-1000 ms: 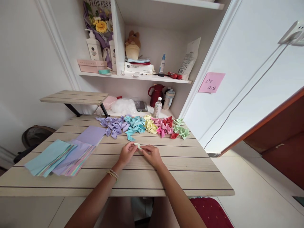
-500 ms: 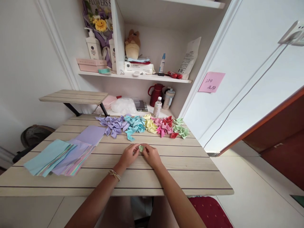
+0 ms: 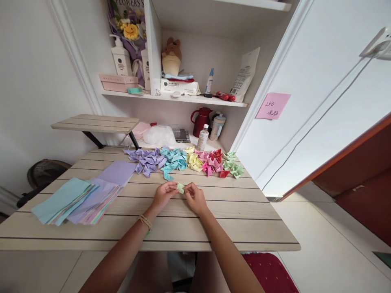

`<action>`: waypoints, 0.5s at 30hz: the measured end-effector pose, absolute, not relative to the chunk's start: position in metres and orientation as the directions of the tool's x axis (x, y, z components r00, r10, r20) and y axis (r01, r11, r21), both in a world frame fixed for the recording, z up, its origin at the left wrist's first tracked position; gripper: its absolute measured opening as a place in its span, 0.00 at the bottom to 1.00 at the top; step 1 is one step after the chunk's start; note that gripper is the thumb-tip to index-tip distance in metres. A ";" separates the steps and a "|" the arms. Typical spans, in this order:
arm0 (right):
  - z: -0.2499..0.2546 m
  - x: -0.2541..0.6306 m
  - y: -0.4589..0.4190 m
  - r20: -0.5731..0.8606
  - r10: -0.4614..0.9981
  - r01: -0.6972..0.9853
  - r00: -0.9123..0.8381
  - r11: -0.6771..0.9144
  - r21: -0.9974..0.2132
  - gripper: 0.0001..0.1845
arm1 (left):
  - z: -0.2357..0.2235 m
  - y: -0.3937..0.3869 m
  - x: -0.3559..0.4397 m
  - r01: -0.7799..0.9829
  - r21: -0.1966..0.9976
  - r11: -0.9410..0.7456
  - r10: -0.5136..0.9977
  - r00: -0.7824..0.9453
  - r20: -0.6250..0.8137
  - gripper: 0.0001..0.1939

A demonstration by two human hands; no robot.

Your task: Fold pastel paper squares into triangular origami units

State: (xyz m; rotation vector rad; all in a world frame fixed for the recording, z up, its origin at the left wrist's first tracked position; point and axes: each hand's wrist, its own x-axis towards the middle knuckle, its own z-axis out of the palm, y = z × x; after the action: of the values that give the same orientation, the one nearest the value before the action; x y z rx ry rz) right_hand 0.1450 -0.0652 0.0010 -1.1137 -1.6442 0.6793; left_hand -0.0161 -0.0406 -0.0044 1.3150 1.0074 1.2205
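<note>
A small piece of folded light green paper [image 3: 180,188] is held between my two hands, just above the middle of the wooden table [image 3: 238,211]. My left hand [image 3: 164,196] pinches its left side between thumb and fingers. At its right edge, the fingertips of my right hand [image 3: 195,198] are closed on it. Beyond my hands lies a row of folded paper pieces: purple ones [image 3: 147,159], blue ones [image 3: 174,158], yellow ones [image 3: 193,159], pink ones [image 3: 210,162] and green ones [image 3: 234,169].
Fanned stacks of coloured paper, blue [image 3: 62,199] and purple [image 3: 117,173], lie on the left. A small raised stand [image 3: 94,123] is behind them. A bottle [image 3: 203,137], a red jug [image 3: 201,121] and a plastic bag [image 3: 159,135] stand at the back under the shelf [image 3: 177,99].
The fingers of my left hand have straightened and spread a little. The green paper has turned and shows more of its surface. Both hands stay in nearly the same place.
</note>
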 end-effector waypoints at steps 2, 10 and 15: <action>0.002 0.146 -0.066 0.436 0.896 0.342 -0.080 0.435 -0.833 0.09 | -0.005 -0.041 -0.017 0.009 0.982 -0.187 0.972 0.144 0.184 0.15; -0.003 0.152 -0.059 0.549 0.823 0.505 -0.146 0.539 -0.674 0.07 | 0.001 -0.044 -0.020 0.354 0.782 -0.512 0.857 0.274 0.437 0.08; -0.002 0.151 -0.059 0.528 0.829 0.516 -0.182 0.538 -0.667 0.06 | 0.005 -0.044 -0.021 0.404 0.739 -0.539 0.842 0.274 0.465 0.10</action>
State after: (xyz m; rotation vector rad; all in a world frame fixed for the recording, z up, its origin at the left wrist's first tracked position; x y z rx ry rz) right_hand 0.1514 -0.0590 -0.0023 -1.1072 -1.8483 0.4240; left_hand -0.0213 -0.0439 0.0047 2.0673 1.1192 1.2012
